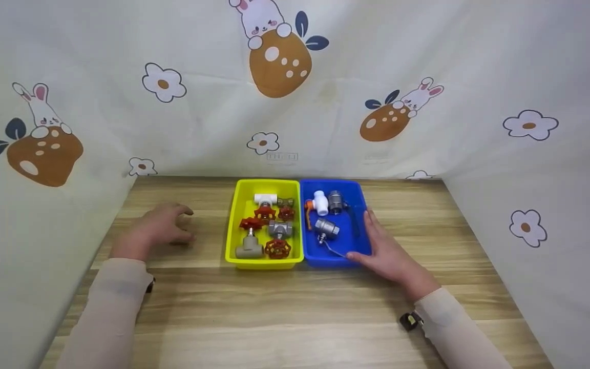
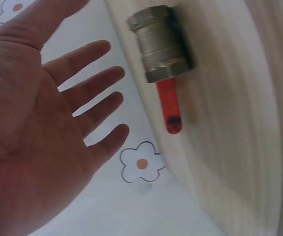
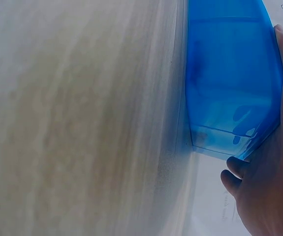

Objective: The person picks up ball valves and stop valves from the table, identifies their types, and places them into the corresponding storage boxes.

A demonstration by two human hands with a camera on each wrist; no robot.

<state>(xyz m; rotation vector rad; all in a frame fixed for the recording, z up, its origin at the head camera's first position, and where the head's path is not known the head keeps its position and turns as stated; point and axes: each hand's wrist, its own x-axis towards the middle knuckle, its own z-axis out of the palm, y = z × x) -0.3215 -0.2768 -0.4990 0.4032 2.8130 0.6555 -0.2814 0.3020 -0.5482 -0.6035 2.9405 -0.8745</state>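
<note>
My left hand hovers over the left of the table with fingers spread, holding nothing. Beside it, in the left wrist view, lies a metal ball valve with a red lever; the hand hides it from the head view. My right hand holds the near right corner of a blue bin, thumb over the front rim and fingers along the right wall. Inside are a white ball valve with an orange lever, a metal ball valve with a dark lever and another ball valve, its lever close to the thumb.
A yellow bin stands against the blue bin's left side. It holds several valves with red handwheels, among them a grey one and a white one. Patterned cloth encloses the wooden table at the back and sides.
</note>
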